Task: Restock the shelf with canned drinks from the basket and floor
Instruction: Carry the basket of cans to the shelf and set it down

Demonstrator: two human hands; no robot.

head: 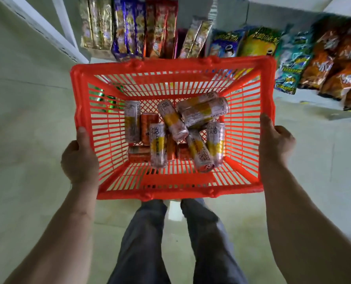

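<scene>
We hold the basket level, left hand and right hand fingers clamped on opposite rims, so the cans stay in.

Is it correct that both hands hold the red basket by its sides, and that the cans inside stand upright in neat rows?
Not quite. In the head view the cans lie jumbled on their sides. The left hand and right hand do hold the red basket by its sides.

Bare forearms, no sleeves; dk grey trousers.
</scene>
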